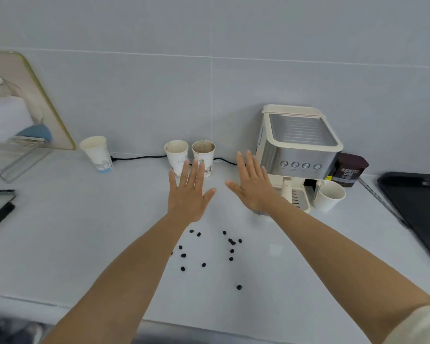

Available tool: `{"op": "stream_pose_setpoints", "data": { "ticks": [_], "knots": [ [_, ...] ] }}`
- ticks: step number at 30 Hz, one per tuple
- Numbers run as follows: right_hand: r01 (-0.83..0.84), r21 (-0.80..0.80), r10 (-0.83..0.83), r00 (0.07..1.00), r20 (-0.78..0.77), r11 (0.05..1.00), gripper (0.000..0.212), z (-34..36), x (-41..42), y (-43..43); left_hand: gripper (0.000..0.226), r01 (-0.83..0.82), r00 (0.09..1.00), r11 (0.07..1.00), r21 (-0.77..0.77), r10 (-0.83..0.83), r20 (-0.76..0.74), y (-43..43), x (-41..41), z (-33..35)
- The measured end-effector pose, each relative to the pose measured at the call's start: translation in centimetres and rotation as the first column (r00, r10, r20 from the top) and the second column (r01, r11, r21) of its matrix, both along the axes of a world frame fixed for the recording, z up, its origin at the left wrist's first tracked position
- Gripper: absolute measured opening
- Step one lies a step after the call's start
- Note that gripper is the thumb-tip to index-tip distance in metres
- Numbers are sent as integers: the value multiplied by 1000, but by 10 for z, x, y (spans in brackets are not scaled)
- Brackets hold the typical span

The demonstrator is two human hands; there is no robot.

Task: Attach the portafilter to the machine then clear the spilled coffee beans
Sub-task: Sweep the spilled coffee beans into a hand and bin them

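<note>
Spilled beans (204,264), white counter (85,232), tiled wall (159,95)

Paper cups (189,158), cocoa tub (350,170), tray (422,209)

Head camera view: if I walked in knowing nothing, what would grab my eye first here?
Two bare hands, the left hand and the right hand, spread open and empty over the middle of the white counter. Just nearer than them, dark coffee beans lie scattered on the counter. To the right stands a cream and steel espresso machine, with two used paper cups against the wall behind the left hand.
</note>
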State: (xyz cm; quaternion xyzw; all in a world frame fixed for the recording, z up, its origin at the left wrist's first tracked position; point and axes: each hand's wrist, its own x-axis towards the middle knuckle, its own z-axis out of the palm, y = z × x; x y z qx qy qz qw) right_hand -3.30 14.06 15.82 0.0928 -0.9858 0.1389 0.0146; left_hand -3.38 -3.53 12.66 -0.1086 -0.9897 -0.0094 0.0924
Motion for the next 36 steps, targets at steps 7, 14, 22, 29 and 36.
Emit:
{"op": "stream_pose_setpoints", "data": {
  "ticks": [7, 14, 22, 29, 36],
  "knots": [
    [-15, -1, 15, 1000, 27, 1000, 75, -32, 20, -17, 72, -53, 995, 998, -16, 54, 87, -27, 11, -21],
    [-24, 77, 9, 983, 181, 997, 88, -94, 61, -26, 73, -128, 946, 991, -26, 130, 298, -66, 55, -83],
    [13, 170, -87, 896, 435, 985, 81, -159, 112, -10, 81, -327, 807, 944, -41, 301, 508, -98, 113, -142],
    [122, 154, -186, 834, 520, 981, 80, -178, 137, -6, 96, -438, 723, 897, -59, 390, 570, -95, 126, -161],
    [218, 204, -294, 802, 520, 954, 83, -194, 140, -9, 103, -432, 719, 901, -30, 364, 592, -78, 107, -167]
  ]
}}
